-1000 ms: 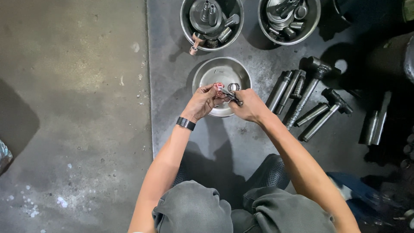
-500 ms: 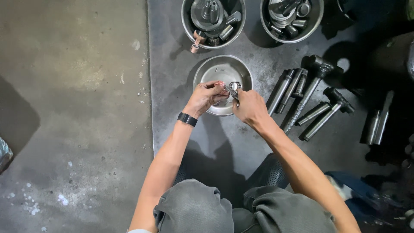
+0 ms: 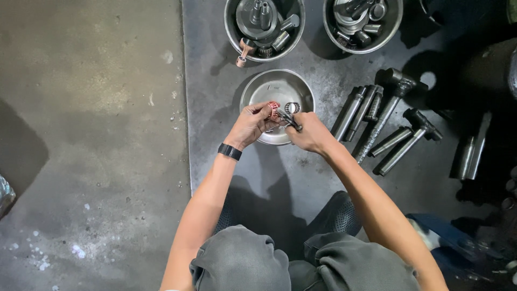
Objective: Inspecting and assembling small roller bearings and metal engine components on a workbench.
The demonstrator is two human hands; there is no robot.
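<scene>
My left hand [image 3: 251, 125] pinches a small red-and-silver caged bearing [image 3: 274, 110] over a shallow steel bowl [image 3: 269, 86]. A black band sits on that wrist. My right hand [image 3: 309, 133] grips a thin dark metal tool [image 3: 289, 120] whose tip meets the bearing. A second silver bearing ring [image 3: 292, 107] lies inside the bowl just right of the held one. Both hands work close together above the bowl's near rim.
Two steel bowls [image 3: 231, 32] [image 3: 396, 24] full of metal engine parts stand at the back of a dark metal plate [image 3: 215, 108]. Several dark steel shafts and rods [image 3: 377, 121] lie to the right. Concrete floor [image 3: 91, 134] spreads left. My knees are below.
My right hand has drawn nearer to the left and the tool now meets the red bearing. The hands stay over the bowl's near rim.
</scene>
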